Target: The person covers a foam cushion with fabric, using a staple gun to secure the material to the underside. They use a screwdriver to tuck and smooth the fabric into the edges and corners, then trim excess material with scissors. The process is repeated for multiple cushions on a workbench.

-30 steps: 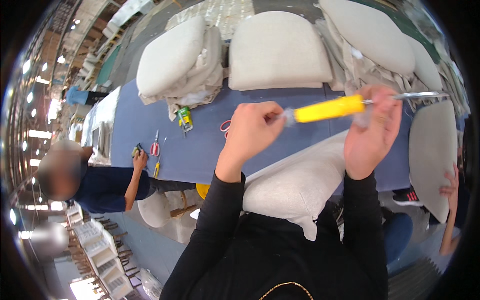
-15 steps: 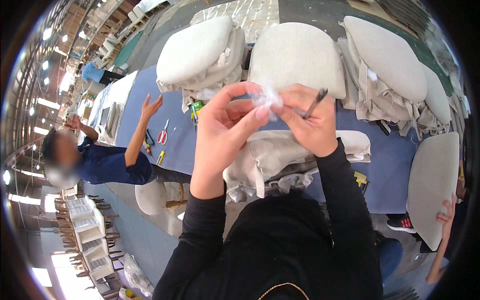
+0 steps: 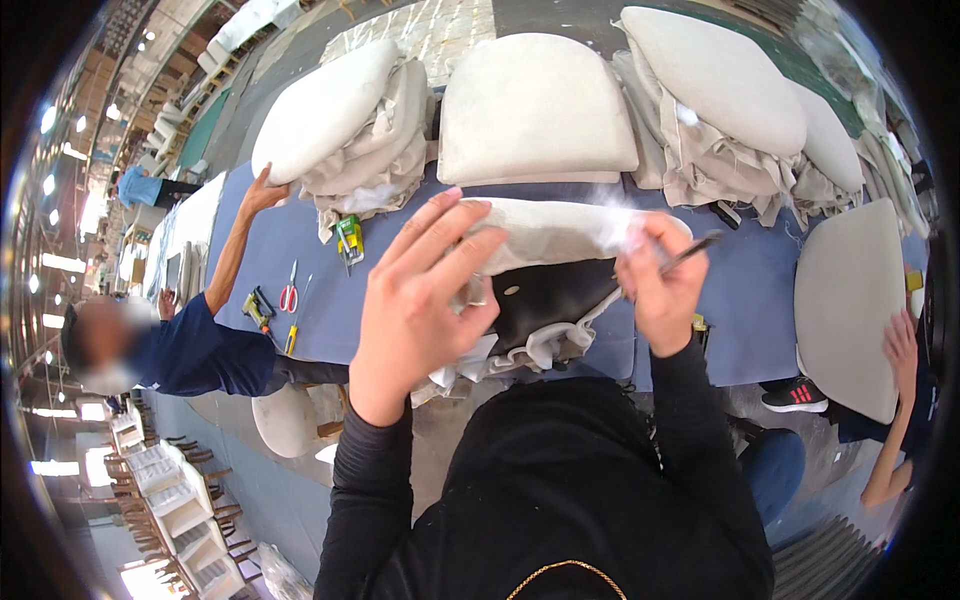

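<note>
On the blue-covered table, right in front of me, lies a cushion (image 3: 560,235) with a pale beige fabric cover, its black underside showing on the near side and gathered fabric along its near edge. My left hand (image 3: 425,290) is at its left end, fingers stretched and spread over the fabric edge. A dark slim pen-like tool (image 3: 692,252) sticks out to the right from my right hand (image 3: 663,285), whose fingers are closed. White fluffy stuffing (image 3: 612,230), blurred, is at these fingertips, over the right part of the cushion.
Finished-looking beige seat cushions (image 3: 540,110) stand in stacks along the far side. Red-handled scissors (image 3: 289,298), a yellow screwdriver (image 3: 291,340) and a green-yellow box (image 3: 350,240) lie left. A co-worker (image 3: 200,345) touches the left stack; another person's hand (image 3: 900,350) holds a cushion at right.
My hands have come apart and down to the cushion; the stuffing went right with my right hand. The cushion now shows its black underside. The left co-worker's raised hand has reached the stack.
</note>
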Tool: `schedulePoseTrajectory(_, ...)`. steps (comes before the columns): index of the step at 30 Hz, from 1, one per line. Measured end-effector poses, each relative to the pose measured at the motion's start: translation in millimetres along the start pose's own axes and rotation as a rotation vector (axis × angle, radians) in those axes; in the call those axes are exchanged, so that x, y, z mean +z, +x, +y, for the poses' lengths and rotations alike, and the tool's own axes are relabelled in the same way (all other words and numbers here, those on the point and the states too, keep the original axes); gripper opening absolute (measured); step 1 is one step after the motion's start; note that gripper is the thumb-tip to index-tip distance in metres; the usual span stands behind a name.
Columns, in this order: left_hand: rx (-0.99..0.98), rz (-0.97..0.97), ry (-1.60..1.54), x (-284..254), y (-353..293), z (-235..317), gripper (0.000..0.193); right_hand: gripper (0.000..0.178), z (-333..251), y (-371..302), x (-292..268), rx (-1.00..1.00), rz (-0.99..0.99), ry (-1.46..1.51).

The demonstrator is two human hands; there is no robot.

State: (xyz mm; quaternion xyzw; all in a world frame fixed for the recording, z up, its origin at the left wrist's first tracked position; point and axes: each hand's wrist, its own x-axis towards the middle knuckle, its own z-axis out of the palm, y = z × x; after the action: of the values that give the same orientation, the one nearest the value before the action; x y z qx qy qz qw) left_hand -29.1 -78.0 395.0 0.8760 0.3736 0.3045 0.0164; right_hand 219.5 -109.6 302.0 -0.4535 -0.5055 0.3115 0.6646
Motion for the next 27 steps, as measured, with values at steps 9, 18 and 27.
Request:
schedulePoseTrajectory(9,0.06,-0.042,0.063,8,32,-32,0.03,0.017,9,-76,18,0.309,-0.224,-0.089)
schedulePoseTrajectory(18,0.166,-0.281,-0.1,-13,59,-31,0.021,0.016,0,-79,33,0.248,-0.087,-0.106)
schedulePoseTrajectory(27,0.296,-0.174,-0.35,18,46,-40,0.014,0.018,-13,-86,62,-0.019,0.122,0.016)
